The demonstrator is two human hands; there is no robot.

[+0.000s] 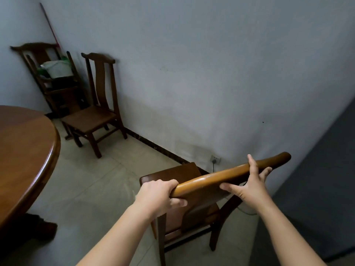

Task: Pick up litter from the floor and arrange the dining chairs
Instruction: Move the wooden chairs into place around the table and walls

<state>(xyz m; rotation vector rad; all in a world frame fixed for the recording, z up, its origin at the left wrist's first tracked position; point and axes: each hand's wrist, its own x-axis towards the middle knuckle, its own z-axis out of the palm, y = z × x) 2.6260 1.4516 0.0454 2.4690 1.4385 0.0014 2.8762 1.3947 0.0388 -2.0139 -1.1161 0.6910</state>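
A brown wooden dining chair stands right in front of me, its seat pointing toward the wall. My left hand grips the left end of its curved top rail, fingers curled over it. My right hand holds the rail further right, thumb on top and fingers wrapped underneath. A second wooden chair stands by the wall at the left, facing the round table. I see no litter on the tiled floor.
A third chair stands in the far corner with white and green things on it, and a red-handled broom leans there. A wall socket with a cable sits low behind the held chair. A dark panel fills the right.
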